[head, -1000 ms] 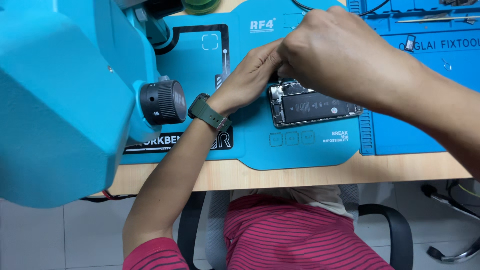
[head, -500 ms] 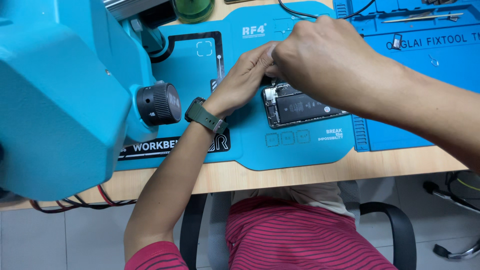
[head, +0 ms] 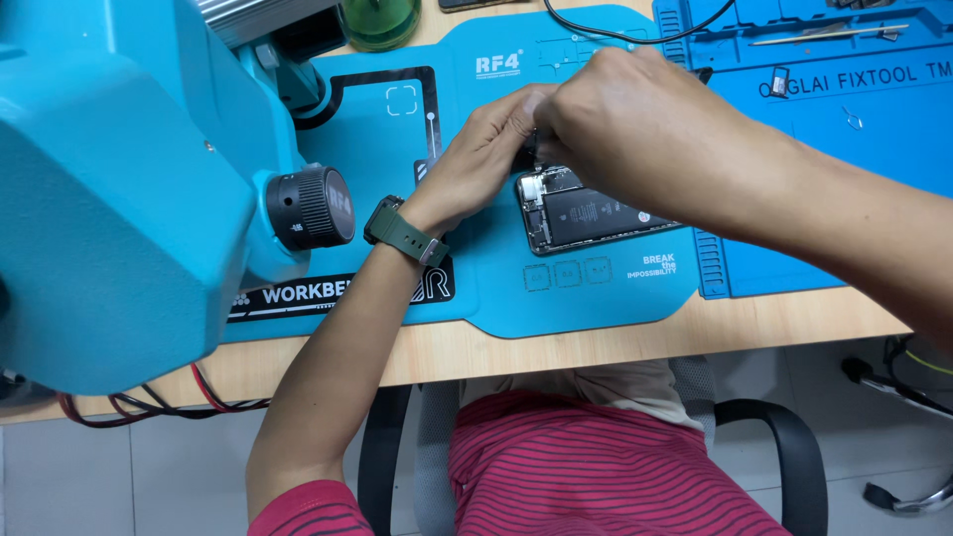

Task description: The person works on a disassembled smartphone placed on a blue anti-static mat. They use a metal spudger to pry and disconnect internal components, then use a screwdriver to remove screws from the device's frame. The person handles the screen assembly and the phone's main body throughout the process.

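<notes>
Blue mat [head: 596, 308] bears opened phone [head: 586, 213]; left hand [head: 486, 149], right hand [head: 635, 129] crowd its top edge.

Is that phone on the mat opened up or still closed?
Opened up. The phone lies flat on the blue mat with its black battery and inner parts showing; the left hand and right hand cover its top end.

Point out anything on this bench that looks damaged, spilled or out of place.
Nothing stands out. The opened phone lies flat on the blue mat, both hands, left and right, at its top end. No spill shows; tweezers lie on the neighbouring mat.
</notes>
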